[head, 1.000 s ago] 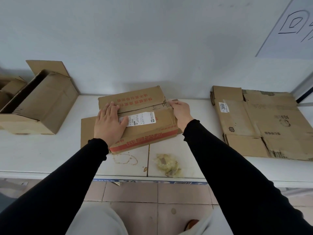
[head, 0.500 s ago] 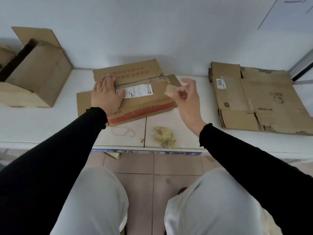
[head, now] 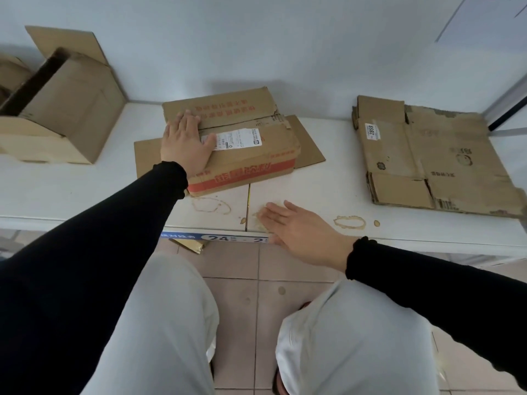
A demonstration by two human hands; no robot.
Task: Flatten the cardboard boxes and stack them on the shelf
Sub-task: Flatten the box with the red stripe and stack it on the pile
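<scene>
Left hand (head: 185,143): fingers straight, pressing flat on the flattened brown cardboard box with red print (head: 242,143), frame centre, on the white shelf (head: 328,178).
Right hand (head: 296,226): fingers straight, empty, at shelf's front edge.
Flattened brown cardboard stack (head: 436,158): right.
Open brown cardboard box (head: 60,106): upper left.

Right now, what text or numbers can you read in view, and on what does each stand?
"2859": white sticker on the flattened stack at right.
"24" and "2": blue strip on the shelf's front edge.
Red print and shipping label on the middle box under the left hand: too blurred to read.
</scene>
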